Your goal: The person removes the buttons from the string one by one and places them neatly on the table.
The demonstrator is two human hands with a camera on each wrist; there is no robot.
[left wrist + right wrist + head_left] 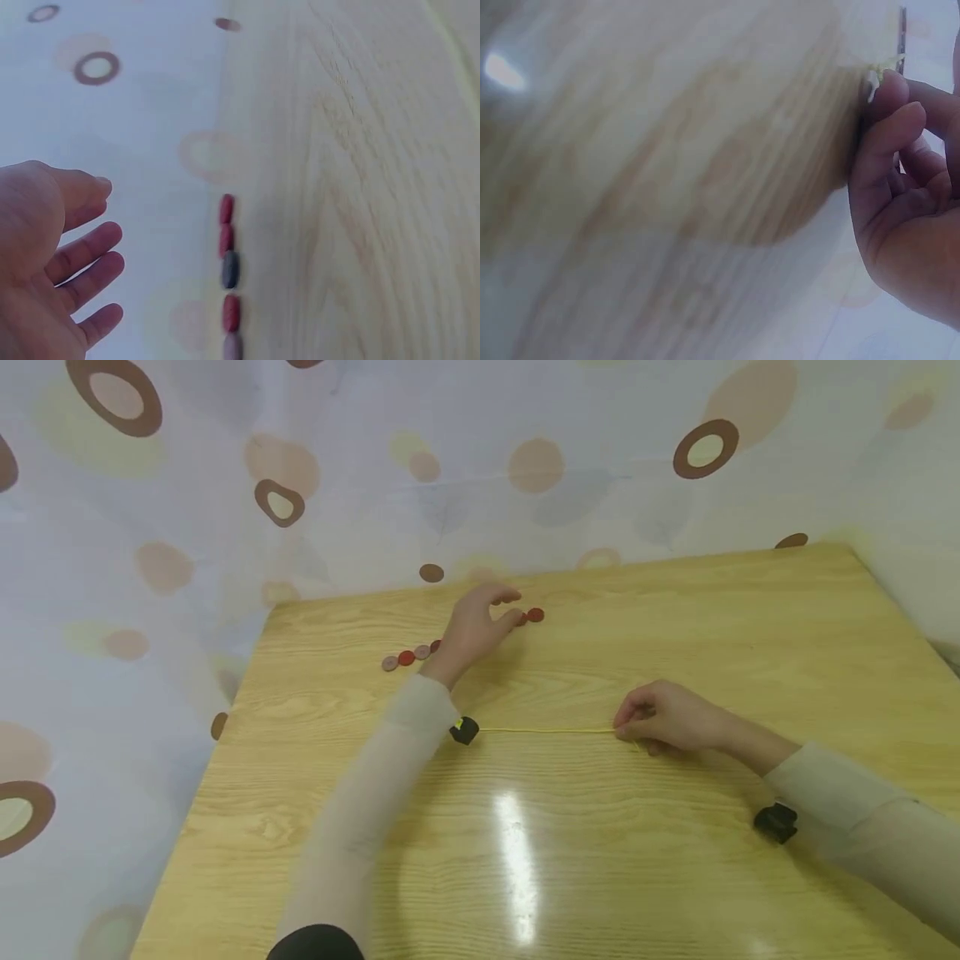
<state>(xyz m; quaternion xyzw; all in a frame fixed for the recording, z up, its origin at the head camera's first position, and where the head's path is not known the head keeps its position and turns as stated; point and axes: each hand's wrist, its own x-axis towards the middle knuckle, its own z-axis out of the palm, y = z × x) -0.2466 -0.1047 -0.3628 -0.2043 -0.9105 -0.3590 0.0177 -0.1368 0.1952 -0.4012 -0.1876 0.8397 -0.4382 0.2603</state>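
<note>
A row of small, flat round discs (406,657) in red, dark and greyish pink lies near the table's far edge; my left hand and wrist hide its middle part. Over that row reaches my left hand (480,625), thumb and fingers spread apart with nothing between them. In the left wrist view the discs (232,313) stand out beside the fingers (94,251). My right hand (671,717) pinches a thin yellow string (547,730) between thumb and fingertips. The string runs left in a nearly straight line toward my left forearm, where its far part is hidden.
The wooden table (637,860) has a light glare in its front middle. A patterned cloth (480,510) hangs behind the far edge and along the left side. Small black devices sit at my left wrist (464,731) and right wrist (776,822).
</note>
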